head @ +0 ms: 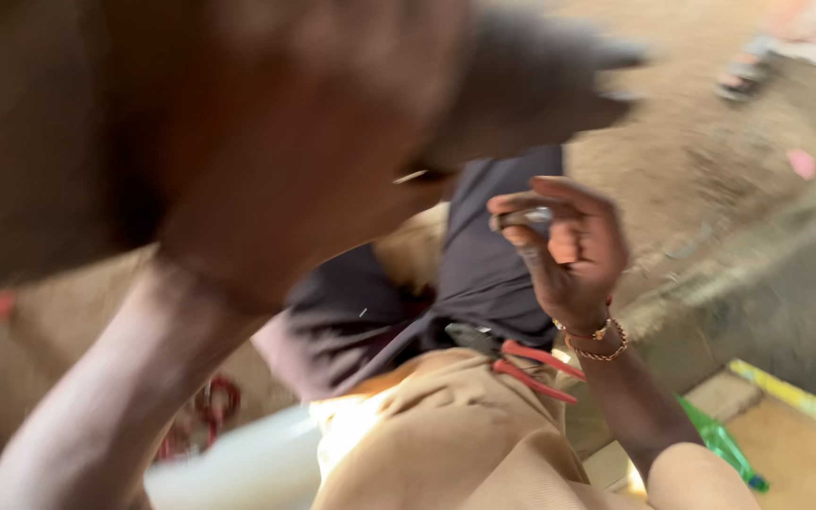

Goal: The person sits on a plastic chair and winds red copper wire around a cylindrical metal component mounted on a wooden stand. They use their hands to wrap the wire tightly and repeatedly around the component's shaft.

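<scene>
1. The left hand [238,123] fills the upper left of the view, very close to the camera and strongly blurred. Its forearm goes down to the lower left corner. I cannot tell how its fingers stand or if they hold something.
2. Low on the left, behind this forearm, there is a blurred red ring-shaped thing [202,416] on the ground, and just right of it a pale white object [238,467]; its kind is not clear.
3. In the middle lies a dark cloth [484,274] over the khaki trousers [446,444].
4. On the lap, just below the right hand, rest pliers with red handles [531,368].
5. The right hand [569,250] is raised at the centre right, palm toward the camera. Its fingers [521,203] are narrow, pinching a small grey metal piece [524,218] between thumb and forefinger.
6. Beaded bracelets [597,340] sit on the right wrist.
7. At the lower right, a green bottle [724,444] lies on the ground near the knee.
</scene>
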Tool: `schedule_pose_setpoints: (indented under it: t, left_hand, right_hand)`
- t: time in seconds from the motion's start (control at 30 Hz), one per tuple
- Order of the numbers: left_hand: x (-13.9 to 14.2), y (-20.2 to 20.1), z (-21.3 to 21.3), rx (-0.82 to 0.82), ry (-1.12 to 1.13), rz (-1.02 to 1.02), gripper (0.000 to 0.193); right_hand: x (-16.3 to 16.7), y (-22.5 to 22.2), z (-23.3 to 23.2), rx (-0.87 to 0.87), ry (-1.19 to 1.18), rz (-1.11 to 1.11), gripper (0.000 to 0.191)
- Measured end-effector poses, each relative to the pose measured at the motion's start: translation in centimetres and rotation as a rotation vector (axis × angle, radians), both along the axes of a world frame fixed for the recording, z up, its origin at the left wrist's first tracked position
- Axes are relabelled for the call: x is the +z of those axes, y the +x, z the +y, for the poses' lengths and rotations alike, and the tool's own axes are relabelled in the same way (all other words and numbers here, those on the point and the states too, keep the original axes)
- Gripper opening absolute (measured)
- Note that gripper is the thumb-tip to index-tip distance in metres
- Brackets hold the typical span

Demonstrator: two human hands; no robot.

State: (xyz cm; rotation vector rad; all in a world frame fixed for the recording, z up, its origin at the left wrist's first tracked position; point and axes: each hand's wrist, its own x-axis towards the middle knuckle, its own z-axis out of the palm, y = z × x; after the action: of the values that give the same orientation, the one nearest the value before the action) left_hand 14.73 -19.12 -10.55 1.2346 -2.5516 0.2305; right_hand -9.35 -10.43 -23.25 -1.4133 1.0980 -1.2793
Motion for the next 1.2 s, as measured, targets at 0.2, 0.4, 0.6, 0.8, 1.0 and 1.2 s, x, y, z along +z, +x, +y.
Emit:
schedule_pose_setpoints:
  t: [0.2, 0.4, 0.6, 0.8, 1.0, 1.2]
  left_hand:
    - [-0.1, 1.6, 0.7, 0.000, -0.126, -0.134, 0.086]
    - [0.6, 2.0, 0.7, 0.036, -0.050, -0.138, 0.094]
    - [-0.3, 3.2, 1.5, 0.020, -0.071, -0.099, 0.099]
    - [-1.0, 3.1, 2.4, 0.042, -0.062, -0.132, 0.101]
    - [0.2, 1.1, 2.3, 0.060, -0.063, -0.165, 0.098]
    - [0.3, 0.0, 1.4, 0.090, -0.009, -0.188, 0.100]
  right_hand:
    - [3.1, -2.6, -3.3, -0.184, -0.354, 0.179, 0.023]
    - [3.5, -1.1, -5.5, -0.078, -0.299, 0.053, 0.024]
    - [3.2, 0.0, -6.0, -0.001, -0.406, 0.154, 0.025]
    - [2.2, 0.3, -5.9, -0.041, -0.380, 0.285, 0.026]
    - [1.5, -0.4, -5.9, -0.022, -0.268, 0.218, 0.028]
    - [1.1, -1.4, -6.6, -0.067, -0.232, 0.256, 0.032]
